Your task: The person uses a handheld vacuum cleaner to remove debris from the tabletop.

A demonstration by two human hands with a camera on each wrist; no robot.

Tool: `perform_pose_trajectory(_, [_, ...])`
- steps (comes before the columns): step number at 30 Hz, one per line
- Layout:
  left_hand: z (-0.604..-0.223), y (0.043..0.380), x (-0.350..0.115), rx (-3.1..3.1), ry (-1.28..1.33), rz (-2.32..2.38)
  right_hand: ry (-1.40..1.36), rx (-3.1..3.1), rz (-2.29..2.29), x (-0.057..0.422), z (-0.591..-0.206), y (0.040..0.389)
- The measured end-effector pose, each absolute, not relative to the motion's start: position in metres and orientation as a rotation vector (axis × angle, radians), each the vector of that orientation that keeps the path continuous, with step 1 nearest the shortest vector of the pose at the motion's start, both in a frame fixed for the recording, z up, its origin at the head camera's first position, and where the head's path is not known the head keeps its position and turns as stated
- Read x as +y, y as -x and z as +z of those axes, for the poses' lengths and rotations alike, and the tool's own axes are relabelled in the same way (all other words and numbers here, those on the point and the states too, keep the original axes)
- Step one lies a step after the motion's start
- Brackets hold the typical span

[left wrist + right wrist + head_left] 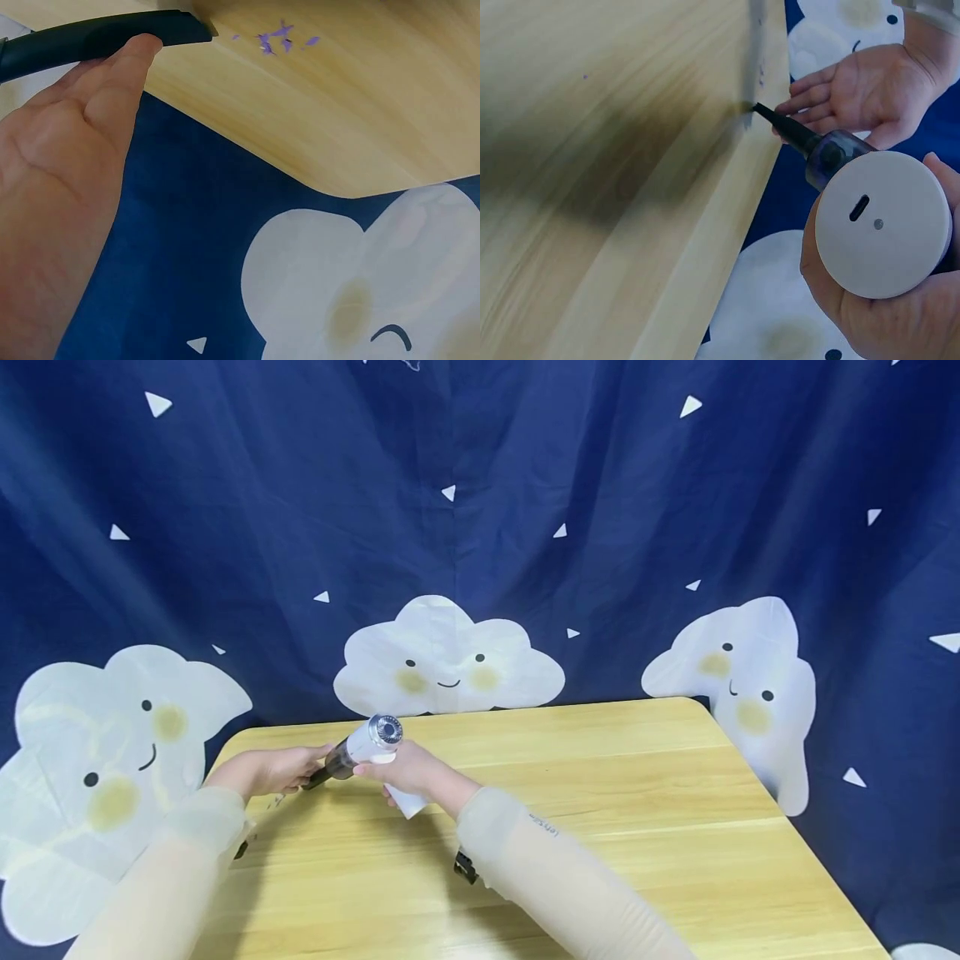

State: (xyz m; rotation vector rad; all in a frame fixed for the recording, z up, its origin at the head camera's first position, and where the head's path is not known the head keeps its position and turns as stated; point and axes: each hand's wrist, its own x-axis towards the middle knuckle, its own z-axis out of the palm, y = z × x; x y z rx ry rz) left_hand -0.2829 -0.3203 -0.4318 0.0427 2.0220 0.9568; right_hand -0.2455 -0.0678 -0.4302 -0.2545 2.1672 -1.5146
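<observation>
In the head view my right hand [420,770] grips the handle of a white handheld vacuum cleaner [366,742] with a dark see-through dust cup and a black nozzle. Its round white base [885,225] faces the right wrist camera. The nozzle [789,127] slants down, its tip close over the wooden table. My left hand [283,770] is beside the nozzle, palm up with fingers extended in the right wrist view; in the left wrist view its fingertips touch the nozzle's underside. Small purple scraps [279,37] lie on the tabletop just beyond the tip.
The light wooden table [600,793] has rounded corners, and its left edge runs close by my left hand. A dark blue curtain [510,510] with white cloud faces and triangles hangs behind and around it. A tiny purple speck [585,76] lies farther in on the tabletop.
</observation>
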Motion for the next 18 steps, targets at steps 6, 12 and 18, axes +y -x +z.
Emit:
perform_pose_trajectory(6, [-0.434, 0.283, -0.325, 2.032, -0.049, 0.975, 0.248, 2.186, -1.543, -0.076, -0.433, 0.240])
perform_pose_trajectory(12, [-0.434, 0.279, -0.333, 2.035, -0.033, 0.960, 0.229, 2.191, -1.548, -0.083, -0.435, 0.233])
perform_pose_trajectory(18, [-0.433, 0.275, -0.338, 2.024, -0.017, 0.966, 0.218, 2.216, -1.530, -0.089, -0.440, 0.227])
